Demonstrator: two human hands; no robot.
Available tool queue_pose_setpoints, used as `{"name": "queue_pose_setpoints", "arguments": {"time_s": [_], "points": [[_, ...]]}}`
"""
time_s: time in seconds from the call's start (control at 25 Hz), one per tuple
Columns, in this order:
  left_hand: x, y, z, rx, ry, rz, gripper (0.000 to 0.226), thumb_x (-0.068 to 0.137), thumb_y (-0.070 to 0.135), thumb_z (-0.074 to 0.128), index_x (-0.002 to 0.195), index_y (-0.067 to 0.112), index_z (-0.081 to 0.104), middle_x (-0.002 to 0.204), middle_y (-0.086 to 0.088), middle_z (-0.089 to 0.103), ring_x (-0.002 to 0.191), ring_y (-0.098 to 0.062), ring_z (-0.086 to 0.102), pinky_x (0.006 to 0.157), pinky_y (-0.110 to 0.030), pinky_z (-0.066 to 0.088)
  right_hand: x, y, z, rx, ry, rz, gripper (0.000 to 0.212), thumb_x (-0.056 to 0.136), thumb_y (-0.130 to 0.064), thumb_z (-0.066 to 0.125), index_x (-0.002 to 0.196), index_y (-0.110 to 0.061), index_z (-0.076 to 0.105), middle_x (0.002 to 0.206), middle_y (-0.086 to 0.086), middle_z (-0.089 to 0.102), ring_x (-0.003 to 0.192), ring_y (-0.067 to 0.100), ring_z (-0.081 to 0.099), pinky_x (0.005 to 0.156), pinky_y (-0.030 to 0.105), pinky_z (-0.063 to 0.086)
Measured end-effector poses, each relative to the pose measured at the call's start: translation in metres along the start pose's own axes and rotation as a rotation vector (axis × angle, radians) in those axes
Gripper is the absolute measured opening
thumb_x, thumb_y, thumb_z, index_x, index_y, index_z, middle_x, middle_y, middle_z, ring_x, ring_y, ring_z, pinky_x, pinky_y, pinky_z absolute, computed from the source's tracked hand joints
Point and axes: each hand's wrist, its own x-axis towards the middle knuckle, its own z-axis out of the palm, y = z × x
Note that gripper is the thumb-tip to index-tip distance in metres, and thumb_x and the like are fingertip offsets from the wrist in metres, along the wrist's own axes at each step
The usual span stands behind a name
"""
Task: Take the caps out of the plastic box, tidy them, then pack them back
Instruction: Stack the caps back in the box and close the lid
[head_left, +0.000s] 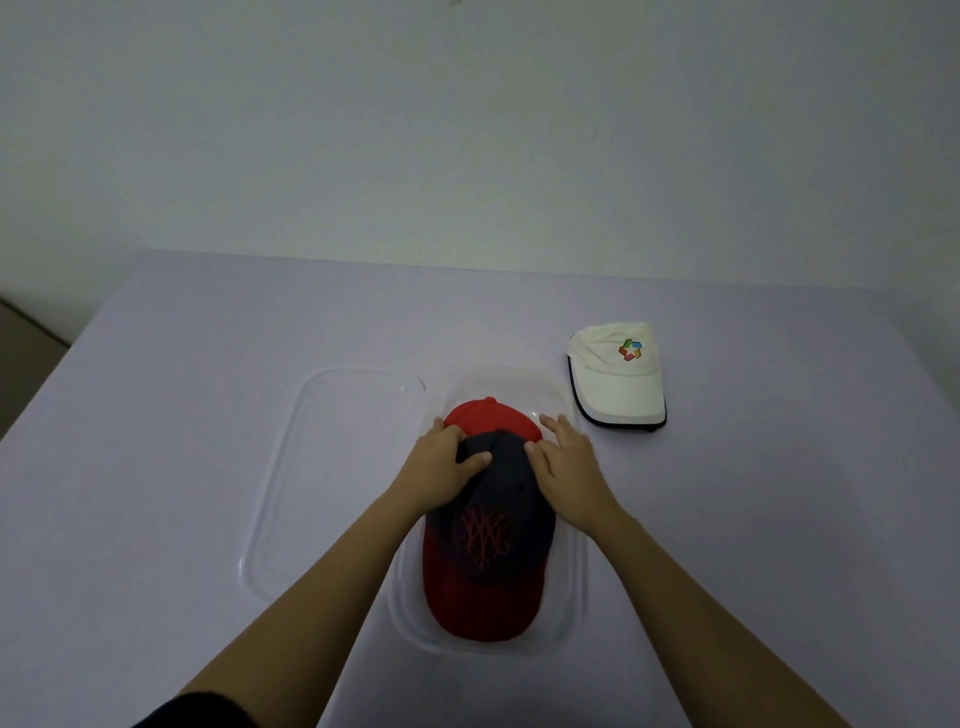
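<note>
Plain room, pale wall (467, 114), lilac-covered table (171, 415)

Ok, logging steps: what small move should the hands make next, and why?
Probably lift the navy cap out of the plastic box: the left hand grips its crown, the right hand rests on it, it lies atop the red cap, and the white cap lies outside.

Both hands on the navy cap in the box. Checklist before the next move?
1. Left hand grip on navy cap with red brim: ok, fingers curl round its crown.
2. Right hand contact: ok, rests on the crown's other side.
3. Clear plastic lid out of the way: ok, lies left of the box.
4. Navy cap inside clear plastic box walls: ok.
5. Red cap underneath sitting flat: cannot tell.
6. All caps packed: not ok, white logo cap lies on the pale purple table.
</note>
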Motion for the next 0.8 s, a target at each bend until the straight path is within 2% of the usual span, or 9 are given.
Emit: {"name": "queue_pose_setpoints", "arguments": {"time_s": [0.08,0.2,0.28,0.4,0.48,0.56,0.68,0.8], "points": [[0.002,0.003,0.000,0.051,0.011,-0.054,0.030,0.088,0.040,0.057,0.088,0.011,0.048,0.100,-0.009,0.048,0.082,-0.020,0.049,0.073,-0.028,0.040,0.005,-0.005,-0.003,0.007,0.023,0.021,0.040,0.099,-0.025,0.034,0.102,-0.002,0.066,0.148,0.011,0.036,0.140,0.025,0.022,0.114,0.039,0.011],[0.002,0.007,0.002,0.113,0.015,-0.102,0.034,0.089,0.043,0.055,0.089,0.010,0.046,0.100,-0.009,0.046,0.081,-0.021,0.047,0.072,-0.030,0.040,0.010,-0.006,-0.004,-0.054,0.070,0.018,0.039,0.098,-0.024,0.037,0.098,-0.001,0.069,0.140,0.013,0.045,0.132,0.023,0.035,0.111,0.038,0.020],[0.002,0.007,0.005,0.108,0.020,-0.094,0.036,0.088,0.043,0.056,0.094,0.009,0.049,0.104,-0.010,0.047,0.083,-0.021,0.048,0.074,-0.030,0.042,0.009,-0.004,-0.003,-0.125,0.065,0.021,0.039,0.098,-0.028,0.038,0.100,-0.004,0.068,0.143,0.011,0.043,0.137,0.026,0.029,0.113,0.041,0.019],[0.001,0.004,0.008,0.044,-0.005,-0.044,0.040,0.087,0.043,0.058,0.105,0.008,0.050,0.108,-0.010,0.049,0.084,-0.020,0.049,0.074,-0.029,0.040,0.002,0.000,-0.002,-0.192,-0.040,0.023,0.041,0.099,-0.034,0.027,0.113,-0.012,0.058,0.150,0.003,0.035,0.145,0.024,0.010,0.115,0.049,0.007],[0.001,0.001,0.007,0.017,-0.027,-0.010,0.038,0.087,0.043,0.057,0.104,0.009,0.049,0.107,-0.009,0.050,0.084,-0.019,0.048,0.073,-0.028,0.038,0.000,0.000,-0.005,-0.157,-0.096,0.031,0.040,0.100,-0.034,0.020,0.115,-0.015,0.051,0.152,0.000,0.031,0.146,0.021,0.001,0.114,0.051,-0.002],[0.002,-0.003,0.006,0.009,-0.024,0.011,0.034,0.086,0.044,0.057,0.097,0.014,0.047,0.104,-0.007,0.050,0.086,-0.019,0.049,0.074,-0.028,0.039,-0.001,-0.001,-0.006,-0.104,-0.125,0.072,0.033,0.100,-0.034,0.022,0.110,-0.017,0.049,0.151,0.001,0.031,0.146,0.019,-0.004,0.112,0.053,-0.008],[0.001,-0.006,0.007,0.012,-0.027,0.003,0.035,0.084,0.049,0.057,0.094,0.018,0.046,0.111,-0.007,0.049,0.096,-0.023,0.050,0.086,-0.034,0.045,0.000,0.003,-0.003,-0.071,-0.084,0.073,0.025,0.098,-0.036,0.024,0.092,-0.021,0.043,0.131,0.002,0.049,0.145,0.021,0.004,0.112,0.055,-0.005],[-0.002,-0.005,0.004,-0.017,-0.064,-0.021,0.042,0.083,0.050,0.058,0.105,0.018,0.045,0.123,-0.008,0.045,0.106,-0.024,0.049,0.095,-0.037,0.045,0.001,0.007,-0.003,-0.090,-0.014,0.054,0.027,0.095,-0.038,0.029,0.096,-0.017,0.045,0.129,0.005,0.049,0.142,0.024,0.015,0.114,0.050,0.001]]}}
